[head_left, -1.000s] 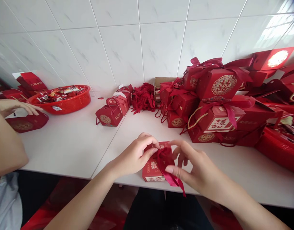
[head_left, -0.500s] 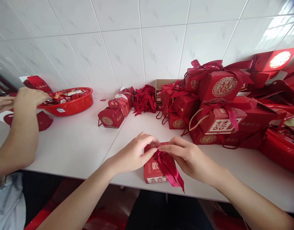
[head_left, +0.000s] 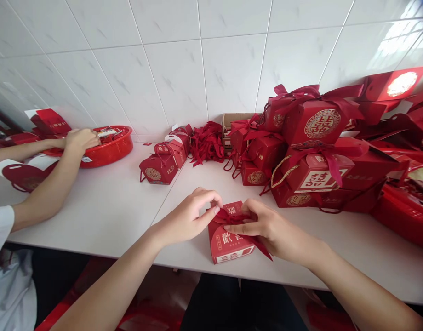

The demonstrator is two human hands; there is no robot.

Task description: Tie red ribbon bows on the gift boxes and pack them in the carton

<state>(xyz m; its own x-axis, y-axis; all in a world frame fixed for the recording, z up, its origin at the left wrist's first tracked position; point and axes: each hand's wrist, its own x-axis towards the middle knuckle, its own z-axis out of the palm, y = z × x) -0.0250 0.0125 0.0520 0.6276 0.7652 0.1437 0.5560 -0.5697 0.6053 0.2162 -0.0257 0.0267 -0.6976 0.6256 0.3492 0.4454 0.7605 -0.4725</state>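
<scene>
A small red gift box (head_left: 220,247) with pale lettering rests near the table's front edge. Across its top lies a dark red ribbon (head_left: 265,249), one tail trailing toward the lower right. My left hand (head_left: 192,216) pinches the ribbon at the box's upper left, thumb against forefinger. Over the box's right side, my right hand (head_left: 271,227) has its fingers curled around the ribbon, with one finger reaching across the lid. Part of the ribbon and the lid are covered by my right fingers.
Finished-looking red boxes with bows (head_left: 322,119) are piled at the right. A heap of loose ribbons (head_left: 207,142) and a row of boxes (head_left: 159,169) stand toward the wall. At left, a co-worker's hand (head_left: 78,139) reaches into a red basin (head_left: 110,154) of wrapped sweets.
My hands have moved slightly apart, and the ribbon tail has swung right, uncovering more lettering. The box has turned a little. The co-worker's hand has moved right, over the basin.
</scene>
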